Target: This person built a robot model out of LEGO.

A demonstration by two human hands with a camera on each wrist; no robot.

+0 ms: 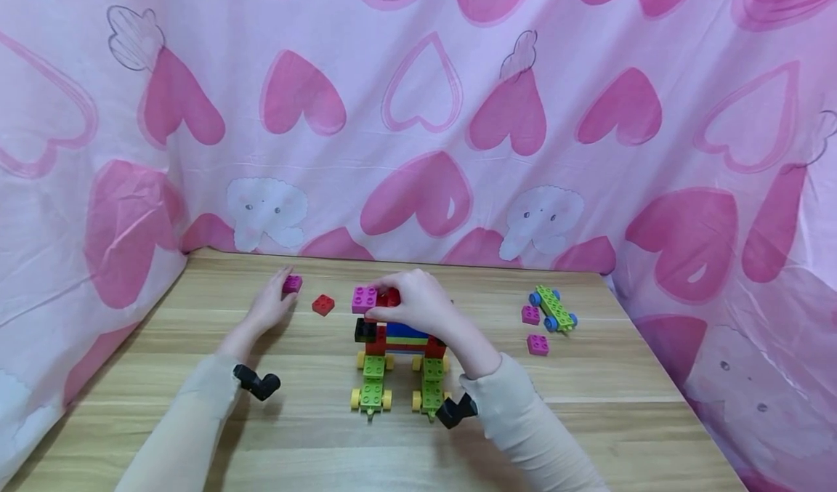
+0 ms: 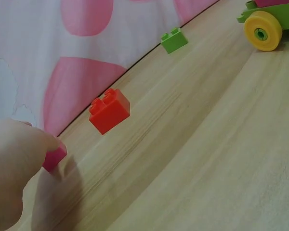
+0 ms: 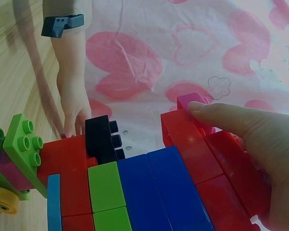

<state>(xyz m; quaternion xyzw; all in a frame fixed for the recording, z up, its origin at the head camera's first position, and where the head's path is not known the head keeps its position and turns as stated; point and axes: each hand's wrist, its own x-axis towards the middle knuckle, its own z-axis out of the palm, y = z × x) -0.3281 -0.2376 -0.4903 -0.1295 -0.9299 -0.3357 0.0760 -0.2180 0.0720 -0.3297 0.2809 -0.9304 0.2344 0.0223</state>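
At the far left of the table my left hand [image 1: 268,305] pinches a magenta brick [image 1: 292,283] between thumb and fingers; the left wrist view has its thumb against that brick [image 2: 56,156]. My right hand [image 1: 418,301] grips a pink brick [image 1: 364,299] at the upper left end of a built toy, its fingers also over the red top bricks [image 3: 195,147]. Below these come blue bricks [image 3: 156,187], green ones, more red, and a black brick [image 1: 365,330] jutting out leftward. Two green wheeled bases [image 1: 373,386] with yellow wheels stand at the toy's front.
A loose red brick [image 1: 323,304] lies between the left hand and the toy. To the right are a green car base [image 1: 554,309] with blue wheels and two magenta bricks [image 1: 538,344]. A heart-patterned curtain [image 1: 418,208] borders the table at the back and sides.
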